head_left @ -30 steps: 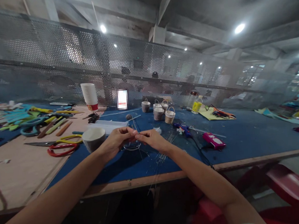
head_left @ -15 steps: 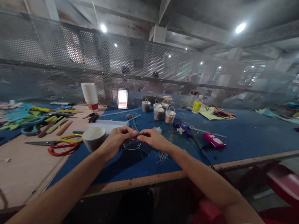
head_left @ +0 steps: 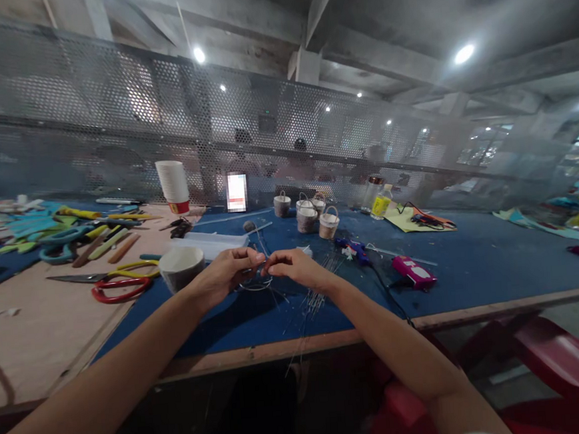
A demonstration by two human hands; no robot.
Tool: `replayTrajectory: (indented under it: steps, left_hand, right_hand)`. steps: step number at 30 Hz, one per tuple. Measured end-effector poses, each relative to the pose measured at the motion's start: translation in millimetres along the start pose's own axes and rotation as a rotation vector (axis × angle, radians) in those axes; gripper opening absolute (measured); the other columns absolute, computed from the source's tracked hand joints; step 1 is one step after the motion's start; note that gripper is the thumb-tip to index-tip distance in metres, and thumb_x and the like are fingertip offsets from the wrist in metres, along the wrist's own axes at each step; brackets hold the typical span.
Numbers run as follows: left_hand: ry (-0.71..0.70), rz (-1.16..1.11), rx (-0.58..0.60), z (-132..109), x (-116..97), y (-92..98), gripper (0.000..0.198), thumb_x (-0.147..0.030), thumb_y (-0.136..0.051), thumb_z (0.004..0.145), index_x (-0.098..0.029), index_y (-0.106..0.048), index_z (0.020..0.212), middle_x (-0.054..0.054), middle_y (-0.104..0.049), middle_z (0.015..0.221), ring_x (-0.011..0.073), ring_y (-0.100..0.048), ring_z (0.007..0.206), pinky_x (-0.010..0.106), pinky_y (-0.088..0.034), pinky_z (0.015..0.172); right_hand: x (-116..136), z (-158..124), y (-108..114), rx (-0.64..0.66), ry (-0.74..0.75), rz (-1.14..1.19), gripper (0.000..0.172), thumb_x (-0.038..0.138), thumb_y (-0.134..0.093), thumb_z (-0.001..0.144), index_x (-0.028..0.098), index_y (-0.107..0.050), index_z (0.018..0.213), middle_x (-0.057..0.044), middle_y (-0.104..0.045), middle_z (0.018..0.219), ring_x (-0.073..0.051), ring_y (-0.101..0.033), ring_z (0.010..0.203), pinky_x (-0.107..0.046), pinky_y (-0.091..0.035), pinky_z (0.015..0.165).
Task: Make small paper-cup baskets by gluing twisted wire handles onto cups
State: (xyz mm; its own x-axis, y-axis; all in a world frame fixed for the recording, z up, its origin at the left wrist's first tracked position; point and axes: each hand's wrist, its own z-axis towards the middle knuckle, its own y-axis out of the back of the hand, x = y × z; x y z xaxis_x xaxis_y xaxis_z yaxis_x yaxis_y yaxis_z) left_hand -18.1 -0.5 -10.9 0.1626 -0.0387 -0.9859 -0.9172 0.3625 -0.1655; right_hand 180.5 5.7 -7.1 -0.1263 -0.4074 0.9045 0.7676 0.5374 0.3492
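Over the blue mat, my left hand [head_left: 231, 268] pinches a thin wire with thumb and forefinger. My right hand [head_left: 293, 267] faces it closely, its fingertips bent together on the same wire. Beneath the hands lies a loop of thin silvery wire [head_left: 257, 288]. A grey-wrapped cup [head_left: 181, 269] stands just left of my left hand. Right of my right wrist, loose cut wires [head_left: 318, 295] are scattered. Beyond the fingers, a small dark ball [head_left: 249, 227] rests by a clear strip. The fingertips hide most of the held wire.
Several small handled baskets [head_left: 307, 217] stand further back. A blue glue gun [head_left: 355, 248] and a magenta box [head_left: 414, 272] lie to the right. Red-handled scissors [head_left: 119, 287], craft knives and a stack of paper cups [head_left: 172, 183] are left. A perforated screen [head_left: 272, 125] borders the table.
My right fingertips have drawn slightly apart from the left ones and bent a little more downward. The things on the table stay where they were.
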Motion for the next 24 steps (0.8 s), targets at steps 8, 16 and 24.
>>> replayTrajectory:
  steps: [8, 16, 24]
  left_hand:
    - [-0.024, 0.021, -0.051, -2.6, -3.9, -4.0, 0.017, -0.027, -0.081, 0.067, -0.016, -0.069, 0.065, 0.002, -0.066, 0.069, 0.0130, -0.058, 0.066, 0.024, -0.042, 0.063]
    - [-0.119, 0.095, -0.144, -2.4, -1.0, -6.1, 0.023, -0.028, -0.084, 0.063, -0.017, -0.064, 0.061, -0.002, -0.056, 0.057, 0.0092, -0.046, 0.051, 0.024, -0.033, 0.050]
    - [-0.082, -0.066, -0.012, -2.4, -0.8, -3.6, 0.018, -0.031, -0.081, 0.071, -0.017, -0.070, 0.073, 0.001, -0.067, 0.079, 0.0110, -0.060, 0.069, 0.026, -0.046, 0.072]
  right_hand:
    - [3.1, -1.4, -0.2, -0.038, 0.003, -0.097, 0.018, 0.030, -0.059, 0.084, 0.016, -0.070, 0.087, -0.002, -0.067, 0.084, -0.014, -0.053, 0.074, -0.026, -0.038, 0.070]
    - [0.3, -0.7, -1.6, -0.082, -0.002, -0.133, 0.027, 0.042, -0.065, 0.082, 0.016, -0.068, 0.084, 0.001, -0.058, 0.074, -0.012, -0.047, 0.068, -0.025, -0.036, 0.066]
    - [-2.7, 1.4, -0.4, -0.007, -0.049, 0.047, 0.029, 0.044, -0.067, 0.081, 0.015, -0.071, 0.083, 0.001, -0.057, 0.071, -0.012, -0.043, 0.066, -0.025, -0.032, 0.061]
